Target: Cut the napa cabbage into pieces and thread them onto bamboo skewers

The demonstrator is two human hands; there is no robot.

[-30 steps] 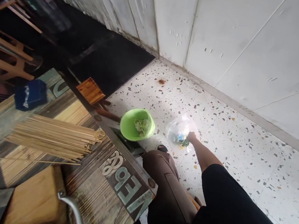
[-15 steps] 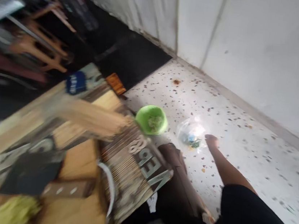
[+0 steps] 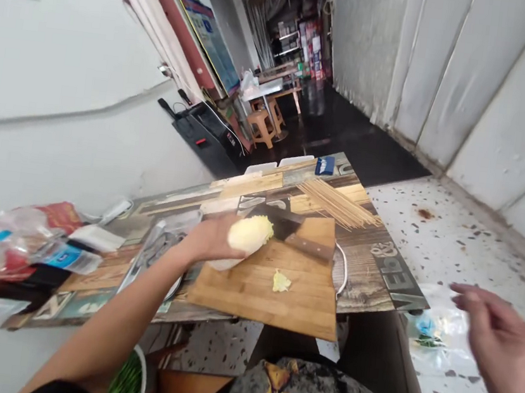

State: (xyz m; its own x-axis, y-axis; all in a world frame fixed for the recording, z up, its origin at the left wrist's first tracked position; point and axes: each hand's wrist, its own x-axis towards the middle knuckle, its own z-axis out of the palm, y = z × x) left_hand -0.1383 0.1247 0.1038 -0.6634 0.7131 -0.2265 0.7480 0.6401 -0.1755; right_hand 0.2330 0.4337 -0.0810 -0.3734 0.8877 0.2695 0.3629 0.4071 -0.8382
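My left hand (image 3: 212,236) is closed around a pale napa cabbage (image 3: 251,233) at the left side of the wooden cutting board (image 3: 265,292). Behind the cabbage lies a cleaver (image 3: 309,245), its brown handle pointing right and its dark blade partly hidden. A small piece of yellow leaf (image 3: 281,281) rests on the board. At the far right, my right hand (image 3: 500,340) hangs in the air, holding nothing, fingers apart and somewhat blurred. Beside it a clear plastic bag (image 3: 432,335) with scraps inside is on the floor.
Bamboo skewers (image 3: 336,202) lie across the table (image 3: 367,279) behind the board, with a blue box (image 3: 324,165) at its far edge. A metal tray (image 3: 153,253) and a plastic bottle (image 3: 68,257) are to the left. Below, a container holds green vegetables (image 3: 126,384).
My view has swung left and up, back to the table. My right hand has come away from the plastic bag. My left hand is now visible, gripping the cabbage.
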